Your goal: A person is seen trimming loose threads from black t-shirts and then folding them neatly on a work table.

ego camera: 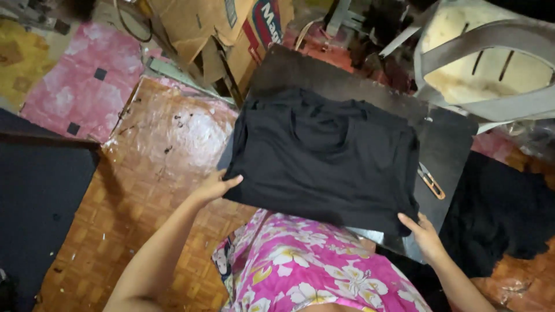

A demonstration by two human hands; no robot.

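**Black garment held at both lower corners**

Pink flowered fabric covers the person's lap at the bottom of the view. Just above it, a folded black garment lies on a dark board. The left hand pinches the garment's lower left corner, fingers closed on the cloth edge. The right hand touches the lower right corner, though whether it grips cloth or board cannot be told. Small thread snips rest on the board beside the garment's right edge.
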